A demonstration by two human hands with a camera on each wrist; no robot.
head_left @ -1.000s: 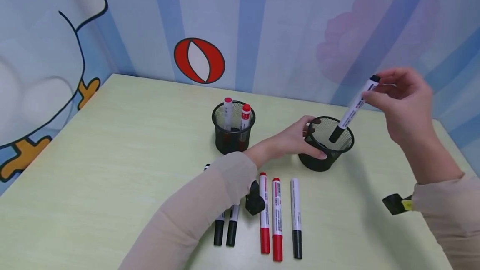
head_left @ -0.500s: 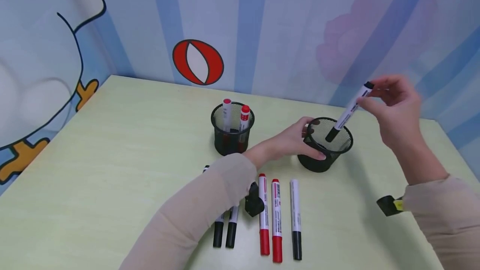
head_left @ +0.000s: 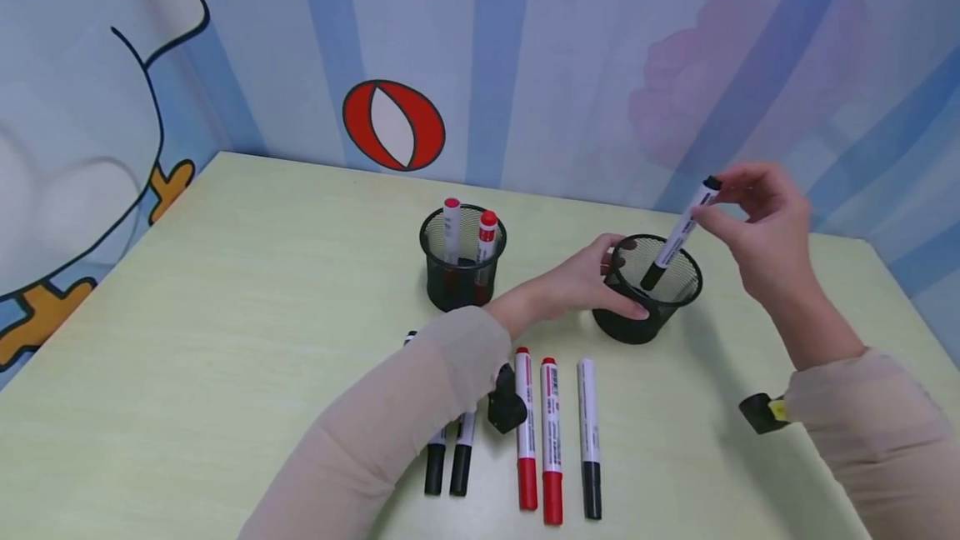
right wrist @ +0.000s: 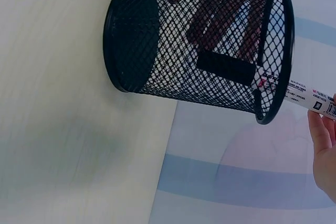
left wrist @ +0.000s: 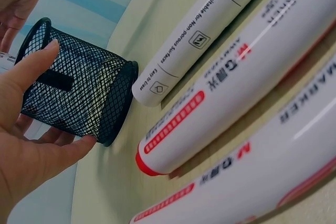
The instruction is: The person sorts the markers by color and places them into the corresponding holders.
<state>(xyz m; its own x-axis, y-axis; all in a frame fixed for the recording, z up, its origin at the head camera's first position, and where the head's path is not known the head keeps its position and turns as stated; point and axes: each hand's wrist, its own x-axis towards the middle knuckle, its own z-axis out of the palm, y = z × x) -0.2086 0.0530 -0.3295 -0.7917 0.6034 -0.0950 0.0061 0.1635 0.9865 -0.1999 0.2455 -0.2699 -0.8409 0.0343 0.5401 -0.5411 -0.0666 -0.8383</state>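
My left hand (head_left: 581, 283) grips a black mesh pen cup (head_left: 634, 328) at the right of the table, thumb on its near side. With thumb and fingers, my right hand (head_left: 772, 232) pinches a white marker (head_left: 684, 227) near its upper end. The marker leans, and its black cap (right wrist: 226, 67) shows through the mesh inside the cup, below the rim. In the left wrist view the pen cup (left wrist: 86, 69) stands between thumb and fingers, with the dark cap visible through its wall.
A second mesh cup (head_left: 459, 283) holds two red-topped markers (head_left: 487, 233). In front lie two red markers (head_left: 551, 432) and a black-capped one (head_left: 589, 415). More black-capped markers (head_left: 461, 469) lie partly under the left sleeve (head_left: 405, 407). A printed wall (head_left: 585, 65) rises behind the table.
My right hand has moved left and down, bringing the marker lower, with its black cap further into the cup. The left hand keeps its grip on the cup.
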